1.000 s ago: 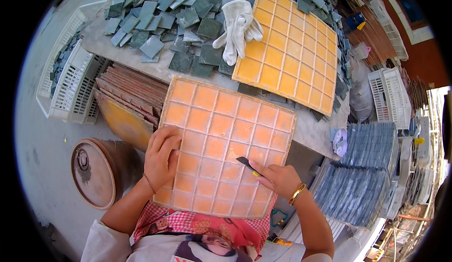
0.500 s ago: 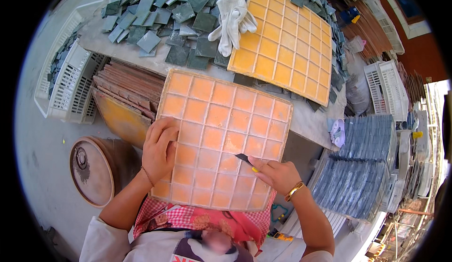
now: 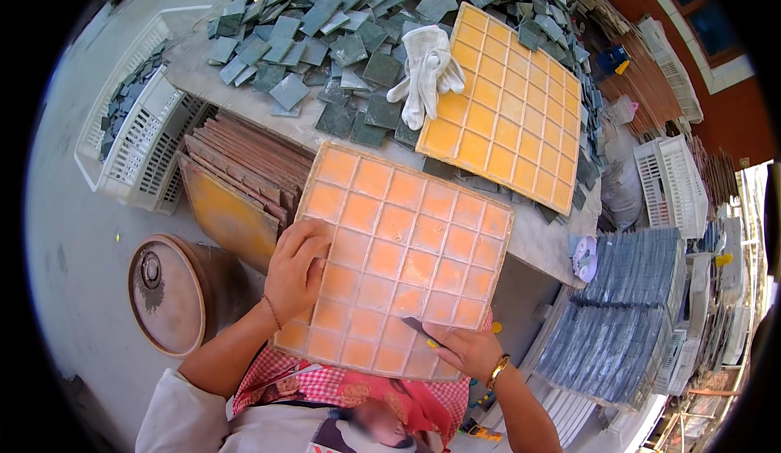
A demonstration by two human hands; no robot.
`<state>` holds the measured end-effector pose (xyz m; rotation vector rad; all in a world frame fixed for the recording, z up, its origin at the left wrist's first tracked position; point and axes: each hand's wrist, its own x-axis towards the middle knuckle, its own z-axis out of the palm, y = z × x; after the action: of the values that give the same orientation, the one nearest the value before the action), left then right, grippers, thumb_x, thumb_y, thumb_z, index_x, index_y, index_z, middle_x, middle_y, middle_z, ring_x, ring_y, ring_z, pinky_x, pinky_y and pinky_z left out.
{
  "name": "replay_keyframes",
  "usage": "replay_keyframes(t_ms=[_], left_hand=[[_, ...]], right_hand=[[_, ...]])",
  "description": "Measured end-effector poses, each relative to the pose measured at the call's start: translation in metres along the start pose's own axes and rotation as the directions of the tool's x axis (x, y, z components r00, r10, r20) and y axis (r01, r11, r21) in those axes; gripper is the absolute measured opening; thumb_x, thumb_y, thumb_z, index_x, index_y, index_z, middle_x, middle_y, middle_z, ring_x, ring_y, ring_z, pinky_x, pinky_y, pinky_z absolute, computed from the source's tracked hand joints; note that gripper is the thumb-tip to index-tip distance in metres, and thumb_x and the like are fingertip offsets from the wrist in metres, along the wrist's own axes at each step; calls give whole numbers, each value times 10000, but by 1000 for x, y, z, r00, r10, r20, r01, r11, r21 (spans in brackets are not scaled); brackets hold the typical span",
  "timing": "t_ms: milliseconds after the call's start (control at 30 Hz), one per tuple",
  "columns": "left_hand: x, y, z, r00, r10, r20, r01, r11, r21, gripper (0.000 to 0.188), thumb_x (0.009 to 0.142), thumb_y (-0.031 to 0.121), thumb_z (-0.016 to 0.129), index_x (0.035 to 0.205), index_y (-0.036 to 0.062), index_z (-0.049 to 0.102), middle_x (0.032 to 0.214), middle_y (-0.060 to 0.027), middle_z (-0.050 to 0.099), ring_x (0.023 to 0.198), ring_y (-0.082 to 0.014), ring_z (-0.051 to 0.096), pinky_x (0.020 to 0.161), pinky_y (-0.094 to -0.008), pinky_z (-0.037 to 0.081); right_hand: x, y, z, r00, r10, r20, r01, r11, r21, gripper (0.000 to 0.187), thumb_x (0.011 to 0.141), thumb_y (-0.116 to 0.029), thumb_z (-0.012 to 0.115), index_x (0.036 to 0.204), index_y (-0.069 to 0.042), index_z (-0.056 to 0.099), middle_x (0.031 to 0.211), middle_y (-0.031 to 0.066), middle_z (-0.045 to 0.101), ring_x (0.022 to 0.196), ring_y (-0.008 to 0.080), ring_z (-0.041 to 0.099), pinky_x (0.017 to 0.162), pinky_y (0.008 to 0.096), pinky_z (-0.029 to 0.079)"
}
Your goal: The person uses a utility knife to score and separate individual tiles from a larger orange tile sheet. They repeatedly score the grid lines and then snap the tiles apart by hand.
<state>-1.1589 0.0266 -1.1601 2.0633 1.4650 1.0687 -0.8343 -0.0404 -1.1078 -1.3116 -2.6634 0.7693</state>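
An orange square panel (image 3: 382, 246), divided into cells by pale raised ridges, is tilted in front of me above my lap. My left hand (image 3: 299, 270) grips its left edge, fingers curled over the rim. In my right hand (image 3: 470, 349) is a small dark-bladed scraper (image 3: 419, 329) with a bit of yellow at the fingers. Its blade lies against the panel's surface near the lower right cells. The panel's far edge is by the front of the stone-like table (image 3: 244, 103). A similar yellow gridded panel (image 3: 508, 103) lies on that table, with white gloves (image 3: 425, 75) over its left edge.
Loose grey-green tiles (image 3: 350, 50) are heaped on the table. White plastic crates (image 3: 138, 148) and stacked reddish boards (image 3: 244, 164) stand at left, near a brown drum (image 3: 167, 294). Bundled blue-grey tiles (image 3: 614, 315) and another white crate (image 3: 671, 185) are at right.
My right hand has drawn the scraper toward me, down across the panel. My left hand keeps its hold on the edge. The whole view has shifted slightly.
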Motion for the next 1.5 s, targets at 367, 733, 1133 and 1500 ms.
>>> replay_keyframes(t_ms=[367,733,1133,1500], left_hand=[[-2,-22,-39,998,-16,-56,9,993,-116,295,728,-15,544,1020,21,579,1115,-154,548,1060,-353,511,929,-408,408],[3,-58,-66,999,-35,-40,28,984,-174,305,724,-23,547,1025,14,572,1087,-155,554,1028,-343,525,919,-405,416],[9,-89,-63,999,-39,-34,31,976,-214,322,726,-26,553,1045,10,565,1083,-160,554,1022,-348,529,930,-427,408],[10,-97,-55,998,-52,-29,45,977,-207,314,730,-26,547,1042,4,564,1074,-162,553,1017,-352,531,926,-432,410]], right_hand=[[144,4,-48,991,131,-2,-127,953,-274,515,853,-284,618,1342,-253,459,772,82,633,675,247,611,593,351,492],[235,-5,-48,984,-78,-160,26,953,-302,505,838,-296,629,1319,-288,476,691,32,598,591,212,587,514,339,477],[294,20,-51,985,-163,-63,109,856,-506,508,808,-299,655,1291,-335,502,593,10,483,505,186,513,459,321,439],[299,18,-46,999,-24,21,30,923,-384,495,828,-292,642,1304,-290,504,629,32,528,568,225,539,535,346,455]])
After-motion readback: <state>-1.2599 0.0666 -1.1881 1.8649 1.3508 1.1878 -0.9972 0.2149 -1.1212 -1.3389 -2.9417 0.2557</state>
